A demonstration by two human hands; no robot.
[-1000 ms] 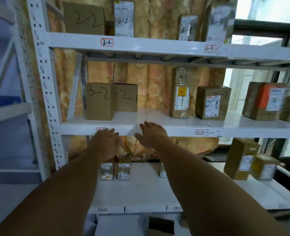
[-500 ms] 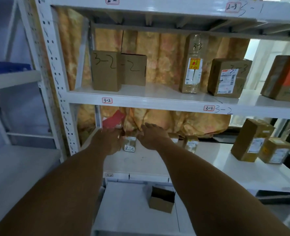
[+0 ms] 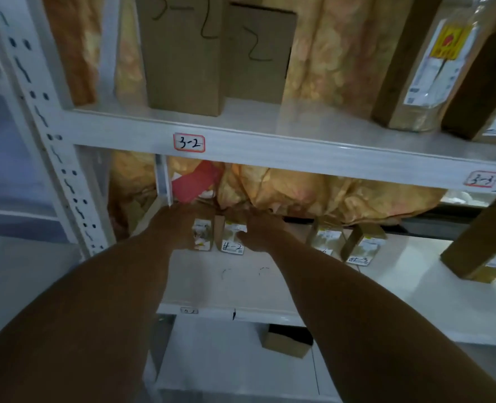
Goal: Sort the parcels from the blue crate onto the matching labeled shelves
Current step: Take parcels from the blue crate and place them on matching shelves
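Two parcels stand on the lower shelf (image 3: 241,286): the left parcel (image 3: 203,238) seemingly touching your left hand (image 3: 180,225), the 4-2 parcel (image 3: 233,242) just beside your right hand (image 3: 260,232). Blur hides whether your fingers clamp them. Set both upright, labels outward, before drawing back.

place: parcel storeroom | evidence: white slotted shelving (image 3: 299,154), shelf tag 3-2 (image 3: 189,142), marked cardboard parcels (image 3: 183,59)
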